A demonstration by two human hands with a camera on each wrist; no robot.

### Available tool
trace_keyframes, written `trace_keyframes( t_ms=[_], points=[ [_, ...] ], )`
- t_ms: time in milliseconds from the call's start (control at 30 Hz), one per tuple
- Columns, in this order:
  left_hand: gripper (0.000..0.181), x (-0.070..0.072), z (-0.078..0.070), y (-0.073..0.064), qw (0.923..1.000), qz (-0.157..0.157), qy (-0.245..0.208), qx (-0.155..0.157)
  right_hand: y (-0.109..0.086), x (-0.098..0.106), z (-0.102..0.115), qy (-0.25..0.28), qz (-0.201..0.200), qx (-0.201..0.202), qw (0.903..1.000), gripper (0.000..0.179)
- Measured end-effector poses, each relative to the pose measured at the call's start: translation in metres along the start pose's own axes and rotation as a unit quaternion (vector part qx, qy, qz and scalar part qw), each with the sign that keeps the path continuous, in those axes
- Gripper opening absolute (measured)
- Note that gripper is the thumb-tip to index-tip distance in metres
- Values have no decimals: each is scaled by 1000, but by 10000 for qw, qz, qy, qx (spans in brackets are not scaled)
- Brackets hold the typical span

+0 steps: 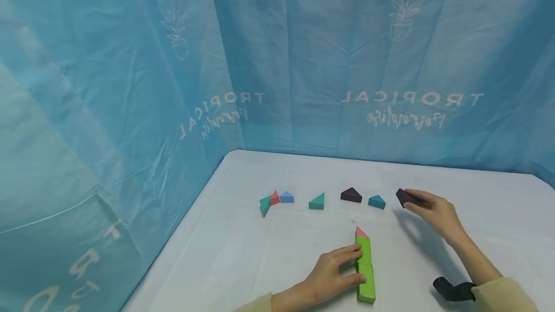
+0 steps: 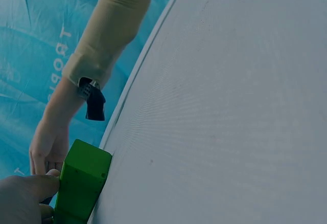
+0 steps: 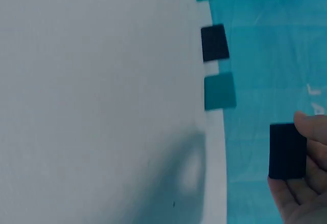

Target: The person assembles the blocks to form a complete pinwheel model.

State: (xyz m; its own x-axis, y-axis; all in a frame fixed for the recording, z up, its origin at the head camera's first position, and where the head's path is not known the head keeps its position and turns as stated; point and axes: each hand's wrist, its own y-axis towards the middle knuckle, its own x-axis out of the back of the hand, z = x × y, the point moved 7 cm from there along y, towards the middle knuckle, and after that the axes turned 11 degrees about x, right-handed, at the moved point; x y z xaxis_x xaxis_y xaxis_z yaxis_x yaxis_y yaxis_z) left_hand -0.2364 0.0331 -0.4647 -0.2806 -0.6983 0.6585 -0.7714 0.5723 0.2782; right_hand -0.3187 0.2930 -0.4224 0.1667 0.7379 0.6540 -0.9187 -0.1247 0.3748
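Note:
My left hand (image 1: 331, 273) touches the left side of two light green blocks (image 1: 366, 283) with its thumb and fingertips. The blocks lie end to end in a line, with a pink triangular block (image 1: 361, 233) at their far end. In the left wrist view the thumb meets the side of a green block (image 2: 84, 183). My right hand (image 1: 438, 213) is raised over the table at the right, pinching a dark block (image 1: 407, 198) between thumb and fingers. The right wrist view shows a rectangular face of that dark block (image 3: 287, 151).
Behind the green line lie a black triangular block (image 1: 351, 195), a dark teal block (image 1: 376, 201) and a green triangular block (image 1: 318, 202). Farther left sit blue (image 1: 287, 198), red (image 1: 275, 199) and green (image 1: 265, 205) blocks. A blue printed curtain (image 1: 303, 61) borders the white table (image 1: 208, 254).

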Motion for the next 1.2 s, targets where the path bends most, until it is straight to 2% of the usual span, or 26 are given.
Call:
trace_keyframes(
  t_ms=[167, 467, 733, 833, 1200],
  points=[
    [48, 2, 0, 1, 10000, 4, 35, 56, 1, -15, 18, 523, 344, 64, 9980, 54],
    [48, 1, 1, 1, 9999, 65, 38, 112, -2, -45, 35, 886, 903, 363, 9913, 46],
    [48, 1, -1, 0, 9999, -13, 116, -66, -6, -65, 37, 902, 1175, 422, 9881, 42],
    [47, 2, -2, 0, 9999, -25, 139, -86, -8, -69, 33, 856, 1196, 325, 9886, 41],
    [47, 2, -4, 0, 9999, 97, 57, 56, -10, -77, 30, 478, 1297, 465, 9893, 35]
  ],
)
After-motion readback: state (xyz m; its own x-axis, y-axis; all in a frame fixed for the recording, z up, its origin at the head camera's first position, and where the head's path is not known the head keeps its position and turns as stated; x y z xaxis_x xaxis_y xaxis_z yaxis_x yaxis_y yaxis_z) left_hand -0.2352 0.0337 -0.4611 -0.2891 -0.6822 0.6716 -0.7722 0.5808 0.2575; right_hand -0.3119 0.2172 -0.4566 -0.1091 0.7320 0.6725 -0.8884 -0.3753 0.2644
